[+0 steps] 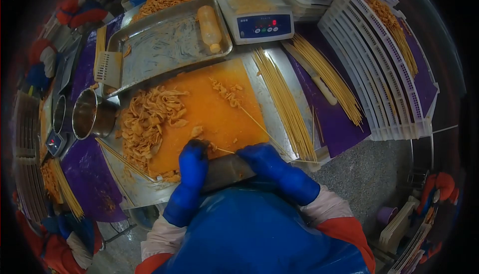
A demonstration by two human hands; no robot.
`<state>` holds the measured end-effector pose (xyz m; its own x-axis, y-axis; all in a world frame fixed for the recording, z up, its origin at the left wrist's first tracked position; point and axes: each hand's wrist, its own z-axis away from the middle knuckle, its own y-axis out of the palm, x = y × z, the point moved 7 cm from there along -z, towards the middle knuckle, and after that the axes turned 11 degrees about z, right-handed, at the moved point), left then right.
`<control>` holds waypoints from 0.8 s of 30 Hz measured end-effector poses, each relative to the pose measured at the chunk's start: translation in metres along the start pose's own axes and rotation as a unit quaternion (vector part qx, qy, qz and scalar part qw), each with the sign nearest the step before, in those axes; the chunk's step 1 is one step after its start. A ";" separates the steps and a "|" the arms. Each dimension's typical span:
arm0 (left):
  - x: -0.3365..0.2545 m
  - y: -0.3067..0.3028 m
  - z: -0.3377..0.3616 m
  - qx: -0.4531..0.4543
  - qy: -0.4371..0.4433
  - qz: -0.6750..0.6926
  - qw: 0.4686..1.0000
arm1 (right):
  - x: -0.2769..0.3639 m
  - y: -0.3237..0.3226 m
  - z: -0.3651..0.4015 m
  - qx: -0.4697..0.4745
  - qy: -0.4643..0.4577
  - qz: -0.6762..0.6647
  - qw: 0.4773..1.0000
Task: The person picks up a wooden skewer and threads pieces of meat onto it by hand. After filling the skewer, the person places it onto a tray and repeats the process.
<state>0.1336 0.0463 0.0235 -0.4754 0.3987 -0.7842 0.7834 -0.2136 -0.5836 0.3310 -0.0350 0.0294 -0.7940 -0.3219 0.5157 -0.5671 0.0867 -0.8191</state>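
**Gloved hands at the near edge of the board, a thin skewer between them**

Both hands wear blue rubber gloves and rest at the near edge of the orange cutting board (219, 117). The left hand (192, 166) has its fingers bent down over a small pale strip (198, 131) of food. Whether it really pinches the strip, I cannot tell. The right hand (269, 166) is closed, and it seems to grip the back end of a bamboo skewer (225, 150), whose bare tip points toward the left hand.

I judge the skewer to be very light and stiff, but thin enough to snap if it is bent, and sharp at the tip. The best hold is near the back end, with the fingers close together. The strips look soft, wet and coated in orange sauce, so probably slippery in gloves. They are better pinched flat, close to the tip.

A pile of strips (149, 119) lies on the left part of the board. A half-filled skewer (227, 92) lies further back, and a bundle of empty skewers (287, 104) lies to the right.
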 end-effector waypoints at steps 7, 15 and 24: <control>-0.006 0.006 -0.001 0.063 0.074 -0.073 0.993 | 0.024 -0.015 -0.028 0.083 -0.020 0.095 0.992; -0.008 -0.031 -0.048 -0.057 0.042 0.019 0.997 | 0.011 0.006 -0.006 -0.035 0.080 -0.008 0.996; 0.015 -0.016 -0.016 -0.022 -0.035 -0.033 0.999 | 0.012 0.009 0.004 -0.038 0.100 0.007 0.994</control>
<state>0.1203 0.0703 0.0243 -0.5513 0.3475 -0.7585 0.7663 -0.1488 -0.6251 0.3170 -0.0422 0.0270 -0.8254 -0.1269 0.5502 -0.5645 0.1637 -0.8091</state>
